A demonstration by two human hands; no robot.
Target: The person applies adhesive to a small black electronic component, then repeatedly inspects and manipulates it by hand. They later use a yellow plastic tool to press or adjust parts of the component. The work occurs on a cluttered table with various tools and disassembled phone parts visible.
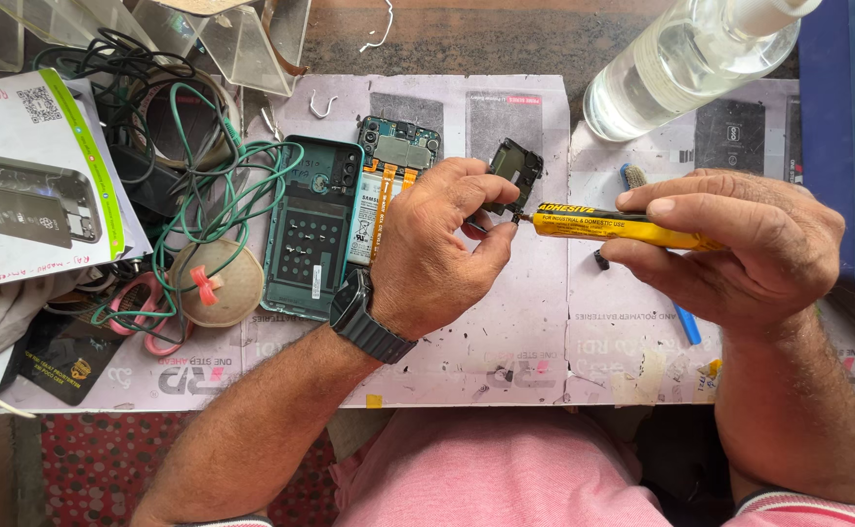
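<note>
Printed paper sheets cover the counter, and the opened phone body, its board and orange ribbon cables exposed, lies flat on them as the anchor of the scene. Just left of the phone body, touching its edge, rests the teal back cover, inner face up. Further left of it sprawls a tangle of green wire over a round tan pad.

Right of the phone body, the left hand, a dark watch on its wrist, is closed in a pinch, thumb and fingers gripping a small dark part lifted just clear of the paper. The right hand, well right of the phone body, is curled tightly round a yellow adhesive tube, whose nozzle meets the lower edge of the small dark part.

Judging by this, the phone is already taken apart and glue is only now reaching the part; whether any has come out cannot be told. Refitting the part and closing the cover seem left to do. A clear bottle lies on its side up and right of the phone body.
</note>
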